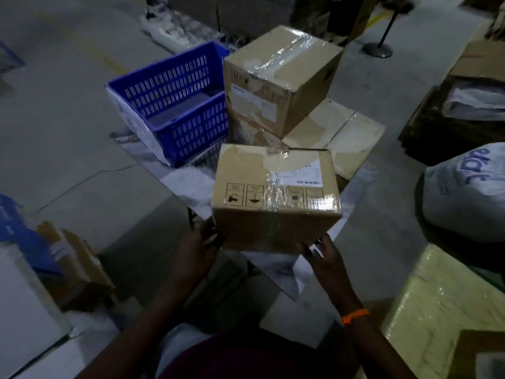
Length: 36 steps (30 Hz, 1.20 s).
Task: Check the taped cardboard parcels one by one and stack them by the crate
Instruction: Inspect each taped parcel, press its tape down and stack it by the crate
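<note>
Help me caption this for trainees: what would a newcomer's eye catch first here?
First comes the taped parcel at centre, with the left hand and right hand at its near lower corners. Behind it, a stack of parcels stands just right of the blue crate.
</note>
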Available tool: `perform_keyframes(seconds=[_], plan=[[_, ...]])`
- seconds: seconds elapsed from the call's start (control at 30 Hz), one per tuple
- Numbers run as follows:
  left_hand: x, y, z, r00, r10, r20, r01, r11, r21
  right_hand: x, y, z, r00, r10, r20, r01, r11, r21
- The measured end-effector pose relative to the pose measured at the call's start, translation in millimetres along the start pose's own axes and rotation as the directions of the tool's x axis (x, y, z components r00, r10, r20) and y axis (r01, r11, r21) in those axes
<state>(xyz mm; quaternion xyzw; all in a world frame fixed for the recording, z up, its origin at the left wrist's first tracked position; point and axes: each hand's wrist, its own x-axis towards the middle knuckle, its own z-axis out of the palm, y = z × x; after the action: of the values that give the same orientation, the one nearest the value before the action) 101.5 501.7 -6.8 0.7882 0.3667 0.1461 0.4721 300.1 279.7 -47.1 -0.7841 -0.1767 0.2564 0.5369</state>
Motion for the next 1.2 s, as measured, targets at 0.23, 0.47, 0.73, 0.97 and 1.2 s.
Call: perform_keyframes(seconds=[0.23,0.47,0.73,0.97,1.2], plan=[[5.2,10.5,-4.2,0.962,-0.037,-0.269,-0.014,0.982,-0.187,3.4,-41.2,7.5,0.983,-0.179,0.033,0.178,0.983,0.036],[27.0,-10.6,-10.0,0.971,0.008,-0.238,-0.029,0.996,-0.086,43.0,-33.5,14.9,0.99,-0.122,0.078,0.121,0.993,0.007],[74.1,-26.7,25.5,0.993,-0.063,-0.098,0.058,0.997,-0.056,100.1,-23.1,16.0,0.989,-0.042,0.143,0.056,0.994,-0.094],[98.2,-27.2,38.9,0.999,0.044,-0.031,-0.035,0.97,0.241,114.6,-10.2,35.1,0.984,-0.174,0.032,0.17,0.874,-0.456],[135.5,-13.4,63.0,0.963,0.181,0.2,-0.268,0.716,0.645,154.2,-39.4,77.1,0.904,-0.306,0.3,0.412,0.428,-0.804]])
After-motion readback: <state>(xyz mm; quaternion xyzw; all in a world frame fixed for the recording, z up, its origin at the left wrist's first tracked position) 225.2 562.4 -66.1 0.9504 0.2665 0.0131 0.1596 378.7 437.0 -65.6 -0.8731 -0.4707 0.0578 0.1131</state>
